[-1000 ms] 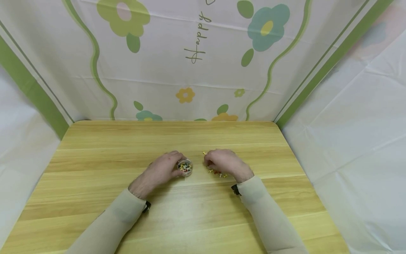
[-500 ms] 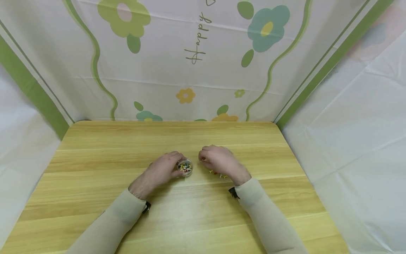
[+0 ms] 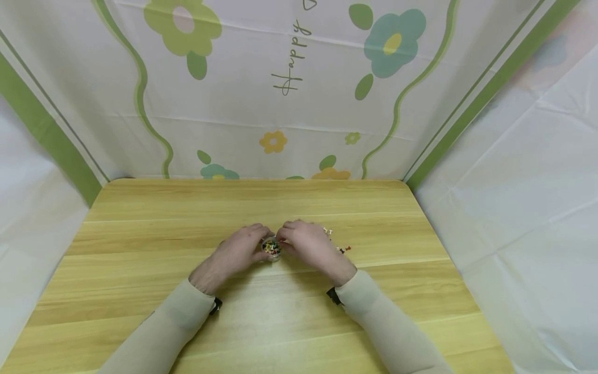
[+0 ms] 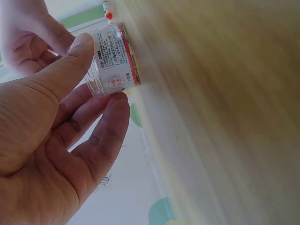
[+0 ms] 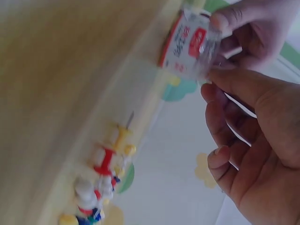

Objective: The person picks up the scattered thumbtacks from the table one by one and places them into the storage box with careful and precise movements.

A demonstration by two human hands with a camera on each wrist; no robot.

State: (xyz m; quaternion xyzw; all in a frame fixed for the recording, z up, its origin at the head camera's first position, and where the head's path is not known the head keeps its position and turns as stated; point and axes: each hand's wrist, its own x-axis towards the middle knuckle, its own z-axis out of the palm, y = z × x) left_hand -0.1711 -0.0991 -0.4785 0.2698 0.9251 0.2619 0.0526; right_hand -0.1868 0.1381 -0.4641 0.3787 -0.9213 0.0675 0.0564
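A small clear round jar point(image 3: 272, 248) of colourful push pins stands on the wooden table. My left hand point(image 3: 240, 246) grips it from the left, thumb on the near side and fingers on the far side. In the left wrist view its printed label point(image 4: 112, 56) faces the camera. My right hand point(image 3: 308, 244) is over the jar's right rim, thumb and forefinger tips together there in the right wrist view. Whether a push pin is between them I cannot tell. Loose push pins, including a red push pin point(image 5: 104, 160), lie on the table beside the right hand.
Several loose white push pins point(image 3: 328, 231) show beyond the right wrist, partly hidden by that hand. The wooden table point(image 3: 261, 332) ends at a flower-printed cloth point(image 3: 233, 104) behind, with white cloth point(image 3: 523, 218) along the right side.
My right hand has moved left from the loose push pins to the jar's mouth, uncovering white and red push pins behind it. The left hand and the jar have stayed in place.
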